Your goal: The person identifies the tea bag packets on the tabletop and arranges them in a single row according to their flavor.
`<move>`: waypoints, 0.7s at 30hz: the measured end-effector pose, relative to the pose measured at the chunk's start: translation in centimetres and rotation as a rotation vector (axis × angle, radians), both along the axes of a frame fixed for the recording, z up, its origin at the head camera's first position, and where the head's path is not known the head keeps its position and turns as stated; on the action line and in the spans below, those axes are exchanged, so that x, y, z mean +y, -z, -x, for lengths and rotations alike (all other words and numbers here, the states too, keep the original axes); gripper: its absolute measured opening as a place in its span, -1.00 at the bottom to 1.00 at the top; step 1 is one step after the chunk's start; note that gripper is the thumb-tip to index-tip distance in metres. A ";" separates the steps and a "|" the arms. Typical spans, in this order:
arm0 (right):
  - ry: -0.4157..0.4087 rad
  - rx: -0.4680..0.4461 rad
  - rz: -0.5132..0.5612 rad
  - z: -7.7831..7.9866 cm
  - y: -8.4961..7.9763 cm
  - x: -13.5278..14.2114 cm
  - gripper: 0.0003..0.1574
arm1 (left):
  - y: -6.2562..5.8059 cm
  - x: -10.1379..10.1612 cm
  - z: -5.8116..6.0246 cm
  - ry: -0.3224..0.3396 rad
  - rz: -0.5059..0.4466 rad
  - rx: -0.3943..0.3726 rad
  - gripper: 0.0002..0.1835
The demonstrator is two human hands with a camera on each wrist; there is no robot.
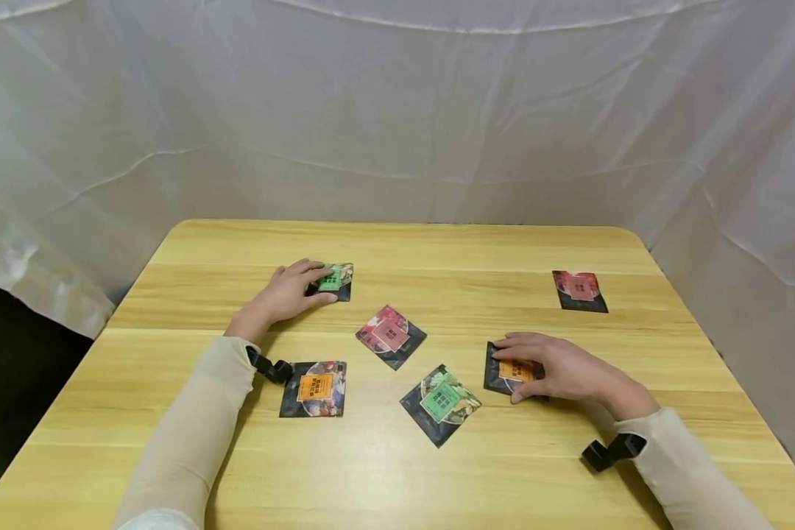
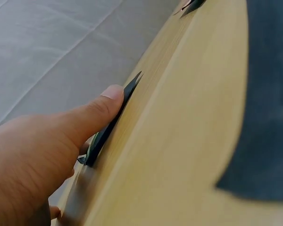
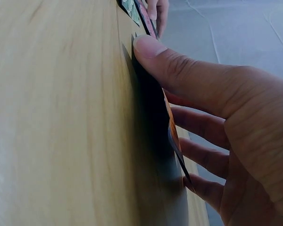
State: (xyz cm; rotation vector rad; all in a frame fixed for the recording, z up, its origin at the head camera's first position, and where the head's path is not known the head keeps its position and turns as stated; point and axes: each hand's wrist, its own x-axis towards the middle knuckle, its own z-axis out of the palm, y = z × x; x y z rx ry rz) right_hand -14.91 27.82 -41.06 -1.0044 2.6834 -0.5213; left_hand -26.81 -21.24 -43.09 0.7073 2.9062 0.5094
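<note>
At the left back of the table in the head view, my left hand (image 1: 286,293) holds a flat dark sachet with a green label (image 1: 344,283), thumb at its near edge and fingers over its far part. In the left wrist view the thumb (image 2: 101,109) presses the edge of that sachet (image 2: 106,136). Right of centre, my right hand (image 1: 562,366) grips a sachet with an orange label (image 1: 511,371) between thumb and fingers. The right wrist view shows this sachet (image 3: 172,123) edge-on, slightly bent, with dark shadow under it. My palms cover part of both sachets.
Between the hands lie a red-labelled sachet (image 1: 391,336) and a green-labelled one (image 1: 441,405), both turned askew. Another orange-labelled sachet (image 1: 314,388) lies below the left wrist. A red-labelled sachet (image 1: 579,290) lies at the right back. A pale curtain (image 1: 397,132) hangs behind the wooden table (image 1: 450,250).
</note>
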 end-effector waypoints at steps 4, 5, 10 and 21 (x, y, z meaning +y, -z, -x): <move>-0.004 -0.002 -0.003 0.0 0.0 0.0 -0.06 | -0.3 -0.1 0.2 0.009 0.004 -0.020 -0.13; -0.003 -0.002 -0.003 0.0 0.0 0.0 -0.06 | -0.5 -0.1 0.2 0.017 0.005 -0.026 -0.14; -0.001 -0.001 -0.006 0.0 0.0 0.1 -0.07 | -1.4 -0.1 0.9 0.052 0.016 -0.078 -0.16; -0.007 -0.010 -0.001 0.0 0.0 -0.1 -0.08 | -2.1 0.4 1.4 0.014 0.010 -0.161 -0.13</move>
